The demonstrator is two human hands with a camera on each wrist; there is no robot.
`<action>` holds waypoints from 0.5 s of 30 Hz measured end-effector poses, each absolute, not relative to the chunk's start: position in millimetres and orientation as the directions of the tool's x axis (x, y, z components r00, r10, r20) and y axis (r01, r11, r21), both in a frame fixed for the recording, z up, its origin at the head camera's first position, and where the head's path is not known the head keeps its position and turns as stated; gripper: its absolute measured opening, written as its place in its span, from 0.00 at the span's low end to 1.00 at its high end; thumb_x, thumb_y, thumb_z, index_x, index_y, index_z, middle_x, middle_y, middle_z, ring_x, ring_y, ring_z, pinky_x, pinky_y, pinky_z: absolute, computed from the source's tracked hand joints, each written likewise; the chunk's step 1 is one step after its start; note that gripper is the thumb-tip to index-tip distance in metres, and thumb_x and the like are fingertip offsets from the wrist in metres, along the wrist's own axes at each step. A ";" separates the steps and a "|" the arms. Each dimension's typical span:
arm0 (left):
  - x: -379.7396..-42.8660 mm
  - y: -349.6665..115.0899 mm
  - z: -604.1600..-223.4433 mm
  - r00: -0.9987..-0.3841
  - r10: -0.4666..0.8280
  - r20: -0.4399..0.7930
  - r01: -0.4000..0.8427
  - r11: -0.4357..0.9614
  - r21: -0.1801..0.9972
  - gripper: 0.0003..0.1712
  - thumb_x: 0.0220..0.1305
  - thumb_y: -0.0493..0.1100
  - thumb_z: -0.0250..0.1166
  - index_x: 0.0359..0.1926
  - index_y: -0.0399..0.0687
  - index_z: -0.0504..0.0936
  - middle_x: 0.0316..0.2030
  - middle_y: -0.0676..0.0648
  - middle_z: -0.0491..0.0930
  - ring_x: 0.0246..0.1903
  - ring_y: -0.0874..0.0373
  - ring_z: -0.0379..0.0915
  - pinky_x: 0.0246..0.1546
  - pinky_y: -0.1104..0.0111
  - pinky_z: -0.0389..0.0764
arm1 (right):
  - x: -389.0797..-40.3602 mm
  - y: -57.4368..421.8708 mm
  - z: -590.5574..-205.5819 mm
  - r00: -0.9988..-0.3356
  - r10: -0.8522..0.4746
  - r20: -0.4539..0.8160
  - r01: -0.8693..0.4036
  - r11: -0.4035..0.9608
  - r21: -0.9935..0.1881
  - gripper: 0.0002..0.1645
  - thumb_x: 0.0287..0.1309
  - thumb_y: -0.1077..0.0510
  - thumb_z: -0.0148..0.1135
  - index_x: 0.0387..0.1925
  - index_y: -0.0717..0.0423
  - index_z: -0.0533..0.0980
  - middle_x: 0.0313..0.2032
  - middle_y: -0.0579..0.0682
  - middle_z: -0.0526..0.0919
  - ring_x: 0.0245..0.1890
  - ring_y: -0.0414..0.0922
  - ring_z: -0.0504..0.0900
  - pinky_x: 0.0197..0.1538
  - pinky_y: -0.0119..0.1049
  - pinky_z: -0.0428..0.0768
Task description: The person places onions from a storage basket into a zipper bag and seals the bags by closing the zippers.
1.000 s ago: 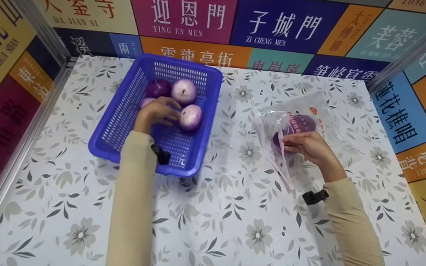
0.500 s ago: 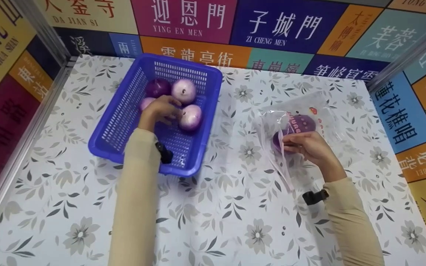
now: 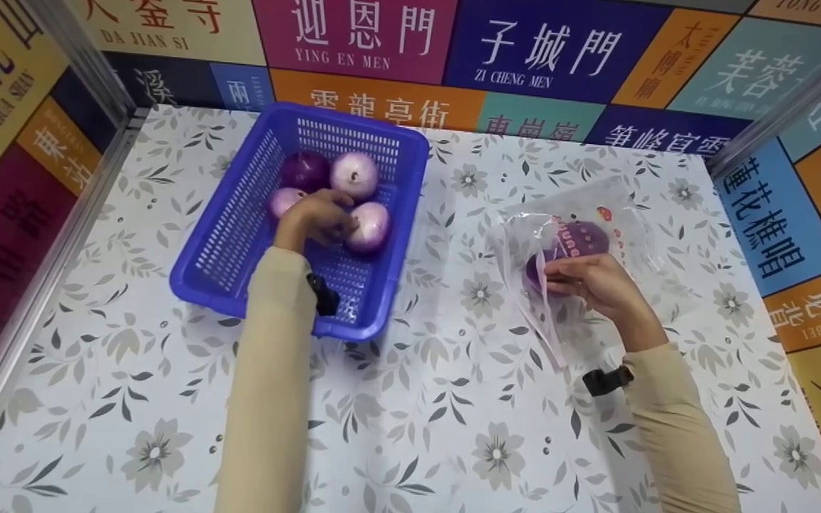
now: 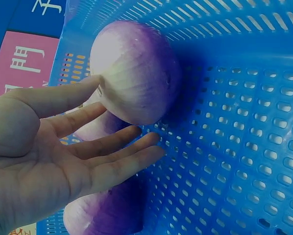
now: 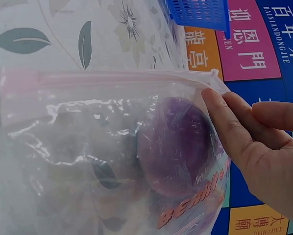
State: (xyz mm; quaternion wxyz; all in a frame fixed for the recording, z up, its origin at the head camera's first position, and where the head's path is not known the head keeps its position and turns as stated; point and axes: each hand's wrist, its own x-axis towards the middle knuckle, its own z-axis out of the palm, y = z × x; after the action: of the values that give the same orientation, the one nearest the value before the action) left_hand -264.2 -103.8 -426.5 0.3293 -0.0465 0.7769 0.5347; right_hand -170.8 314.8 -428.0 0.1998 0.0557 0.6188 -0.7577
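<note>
My left hand (image 3: pixel 316 214) is inside the blue plastic basket (image 3: pixel 204 281), beside a pale purple onion (image 3: pixel 368 226). In the left wrist view its fingers are spread and nearly straight, with the thumb and index tips at that onion's (image 4: pixel 136 73) side. Behind the hand lie a dark purple onion (image 3: pixel 304 171), a pale one (image 3: pixel 354 176) and one partly covered by the hand (image 3: pixel 284 201). My right hand (image 3: pixel 599 285) pinches the edge of a clear zip bag (image 3: pixel 631 214) with a pink zip strip. Purple onions (image 3: pixel 581 239) show through the bag's printed film.
A white tabletop with a grey leaf and flower print (image 3: pixel 410 399) lies under everything. Printed panels (image 3: pixel 360 35) with large lettering stand along the back and both sides. The basket's perforated walls surround the left hand.
My left hand has shifted slightly right, nearer the front onion, uncovering more of the onion at its left. The right hand and the bag stay where they were.
</note>
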 end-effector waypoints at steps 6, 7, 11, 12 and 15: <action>-265.0 -104.8 -429.7 -0.779 0.312 -0.544 -0.422 0.382 0.822 0.34 0.57 0.30 0.57 0.64 0.42 0.58 0.30 0.42 0.67 0.30 0.51 0.69 0.45 0.50 0.74 | -169.9 315.0 -426.9 -0.918 -0.236 -0.318 0.358 -0.154 -0.921 0.15 0.60 0.77 0.40 0.36 0.78 0.76 0.32 0.61 0.82 0.36 0.50 0.82 0.45 0.42 0.78; -264.8 -104.9 -429.9 -0.779 0.314 -0.543 -0.422 0.377 0.824 0.34 0.57 0.30 0.57 0.64 0.42 0.58 0.31 0.42 0.68 0.32 0.51 0.69 0.46 0.49 0.74 | -169.9 315.0 -426.8 -0.919 -0.235 -0.317 0.358 -0.153 -0.921 0.15 0.60 0.77 0.41 0.36 0.78 0.76 0.32 0.61 0.82 0.36 0.50 0.82 0.45 0.42 0.78; -263.9 -105.1 -429.5 -0.778 0.308 -0.548 -0.432 0.371 0.822 0.33 0.57 0.30 0.57 0.64 0.42 0.58 0.33 0.41 0.67 0.34 0.49 0.68 0.47 0.49 0.73 | -169.8 315.3 -426.9 -0.919 -0.234 -0.318 0.357 -0.150 -0.922 0.15 0.60 0.77 0.41 0.37 0.78 0.76 0.32 0.61 0.82 0.36 0.50 0.82 0.45 0.42 0.78; -263.8 -105.2 -429.3 -0.777 0.308 -0.549 -0.434 0.370 0.821 0.33 0.57 0.30 0.58 0.63 0.42 0.58 0.34 0.42 0.67 0.34 0.49 0.68 0.47 0.49 0.73 | -169.7 315.3 -426.9 -0.919 -0.235 -0.318 0.357 -0.150 -0.922 0.15 0.60 0.77 0.41 0.37 0.78 0.76 0.33 0.61 0.82 0.36 0.50 0.82 0.45 0.42 0.78; -264.2 -105.4 -429.3 -0.773 0.309 -0.554 -0.439 0.370 0.819 0.30 0.57 0.31 0.58 0.61 0.41 0.59 0.35 0.42 0.66 0.34 0.49 0.68 0.47 0.49 0.73 | -169.7 315.7 -427.2 -0.919 -0.238 -0.313 0.354 -0.154 -0.922 0.15 0.60 0.77 0.40 0.38 0.79 0.75 0.33 0.61 0.82 0.36 0.51 0.82 0.45 0.42 0.78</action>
State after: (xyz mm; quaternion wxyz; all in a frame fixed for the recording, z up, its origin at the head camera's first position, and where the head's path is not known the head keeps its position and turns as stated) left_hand -264.2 -105.4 -429.3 0.3340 -0.0427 0.7571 0.5598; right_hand -169.7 315.7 -427.2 0.1954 0.0468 0.6204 -0.7581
